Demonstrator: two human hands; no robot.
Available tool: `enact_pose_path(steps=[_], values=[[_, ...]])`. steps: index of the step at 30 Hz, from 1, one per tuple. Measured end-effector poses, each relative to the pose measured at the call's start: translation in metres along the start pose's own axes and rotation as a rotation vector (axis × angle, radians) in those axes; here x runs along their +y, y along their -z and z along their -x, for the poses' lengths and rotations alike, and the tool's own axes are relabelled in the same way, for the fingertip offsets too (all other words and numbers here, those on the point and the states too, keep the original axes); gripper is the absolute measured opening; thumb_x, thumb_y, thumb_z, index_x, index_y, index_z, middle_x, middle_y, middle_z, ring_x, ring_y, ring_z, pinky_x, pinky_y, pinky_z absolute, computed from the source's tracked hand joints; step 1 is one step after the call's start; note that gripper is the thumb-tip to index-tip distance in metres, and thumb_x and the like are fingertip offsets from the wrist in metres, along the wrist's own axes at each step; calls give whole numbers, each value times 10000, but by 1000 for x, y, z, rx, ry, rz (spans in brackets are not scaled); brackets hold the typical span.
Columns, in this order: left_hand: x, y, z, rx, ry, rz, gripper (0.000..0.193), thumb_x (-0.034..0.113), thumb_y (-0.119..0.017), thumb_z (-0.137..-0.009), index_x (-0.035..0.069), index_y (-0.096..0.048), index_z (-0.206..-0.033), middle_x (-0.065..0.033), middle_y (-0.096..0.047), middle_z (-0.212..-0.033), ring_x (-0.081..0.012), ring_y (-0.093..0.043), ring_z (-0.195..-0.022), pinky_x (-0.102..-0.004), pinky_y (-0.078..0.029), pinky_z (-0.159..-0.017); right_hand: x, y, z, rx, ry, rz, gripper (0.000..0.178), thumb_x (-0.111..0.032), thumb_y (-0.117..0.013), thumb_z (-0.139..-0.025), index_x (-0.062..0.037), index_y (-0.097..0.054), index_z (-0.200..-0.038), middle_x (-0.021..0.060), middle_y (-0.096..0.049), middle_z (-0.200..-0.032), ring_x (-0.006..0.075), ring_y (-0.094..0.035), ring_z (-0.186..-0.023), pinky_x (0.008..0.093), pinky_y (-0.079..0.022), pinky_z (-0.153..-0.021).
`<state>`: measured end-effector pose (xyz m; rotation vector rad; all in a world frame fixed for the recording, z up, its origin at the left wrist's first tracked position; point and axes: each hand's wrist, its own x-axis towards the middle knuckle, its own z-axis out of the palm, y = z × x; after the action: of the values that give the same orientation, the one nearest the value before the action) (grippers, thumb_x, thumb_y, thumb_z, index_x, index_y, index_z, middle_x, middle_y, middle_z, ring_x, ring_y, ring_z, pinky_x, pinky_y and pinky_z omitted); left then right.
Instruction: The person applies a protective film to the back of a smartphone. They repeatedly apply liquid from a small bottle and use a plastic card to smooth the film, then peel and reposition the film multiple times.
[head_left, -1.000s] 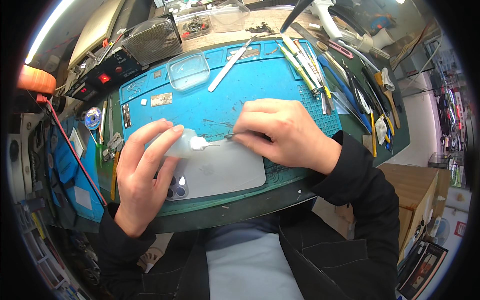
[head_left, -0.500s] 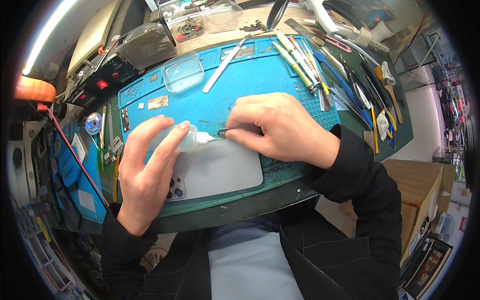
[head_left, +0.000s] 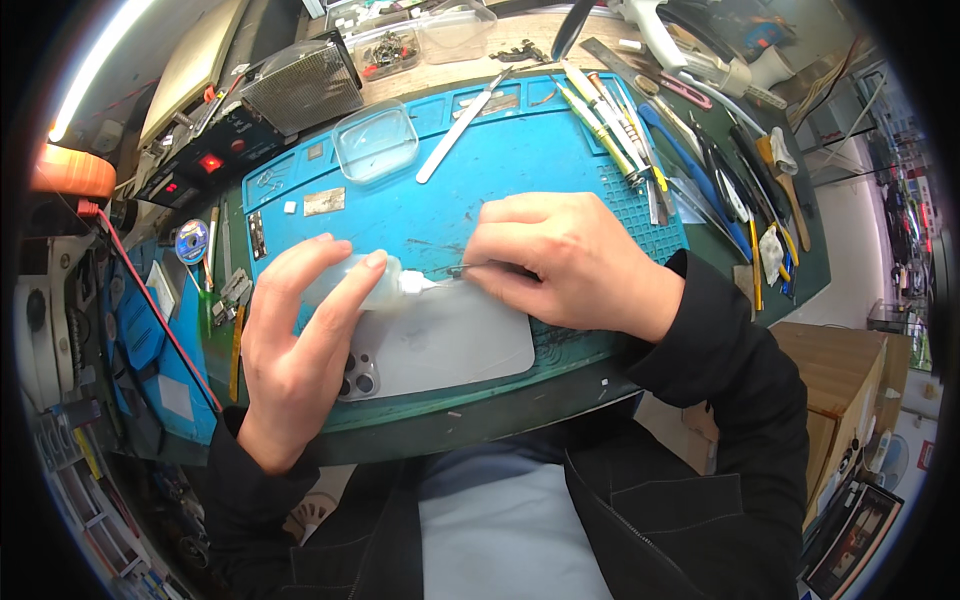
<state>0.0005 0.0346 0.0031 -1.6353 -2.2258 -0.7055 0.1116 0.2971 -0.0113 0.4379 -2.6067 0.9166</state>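
Note:
My left hand (head_left: pixel 298 350) is closed around a translucent dropper bottle (head_left: pixel 385 286), which lies tilted sideways with its white nozzle pointing right. The nozzle tip comes close to a small dark part (head_left: pixel 455 270) pinched between the thumb and fingers of my right hand (head_left: pixel 570 262). Most of that part is hidden by my fingertips, so its kind cannot be made out. Beneath both hands a phone (head_left: pixel 450 345) rests back side up, pale, its camera lenses near my left wrist. It lies on the near edge of the blue work mat (head_left: pixel 420 215).
A clear plastic box (head_left: pixel 375 140) and a metal blade-like tool (head_left: pixel 465 125) lie on the mat's far part. Tweezers, brushes and other hand tools (head_left: pixel 620 125) crowd the right side. At left stands a black device with red lights (head_left: pixel 210 162), with a solder spool (head_left: pixel 191 243) nearer.
The dark part in my right hand has tilted and sits slightly farther from the bottle nozzle. Both hands keep their holds. The whole view has shifted a little.

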Motion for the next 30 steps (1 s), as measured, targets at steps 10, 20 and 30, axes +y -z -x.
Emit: enact_pose_path(steps=[10, 20, 30], values=[[4, 0, -5, -12, -34, -78, 515, -73, -752, -782, 94, -777, -1268, -129, -661, -1219, -329, -682, -1125, -429, -585, -947, 1, 3, -3, -45, -52, -51, 81, -124, -768, -907, -66, -713, -921, 70, -670, -841, 290, -677, -731, 385, -533, -647], [4, -1, -6, -13, -56, -138, 558, -70, -713, -763, 113, -779, -1286, -123, -656, -1225, -321, -681, -1137, -428, -590, -949, 4, 2, -2, -40, -59, -70, 82, -129, -768, -917, -66, -716, -921, 69, -683, -852, 288, -679, -717, 384, -536, -640], [-1, 0, -3, -11, -44, -100, 526, -74, -732, -845, 81, -727, -1347, -158, -638, -1267, -349, -670, -1160, -426, -580, -959, -1, 5, -3, -84, -115, -59, 109, -189, -721, -914, -84, -708, -888, 67, -706, -888, 319, -714, -860, 436, -562, -740]])
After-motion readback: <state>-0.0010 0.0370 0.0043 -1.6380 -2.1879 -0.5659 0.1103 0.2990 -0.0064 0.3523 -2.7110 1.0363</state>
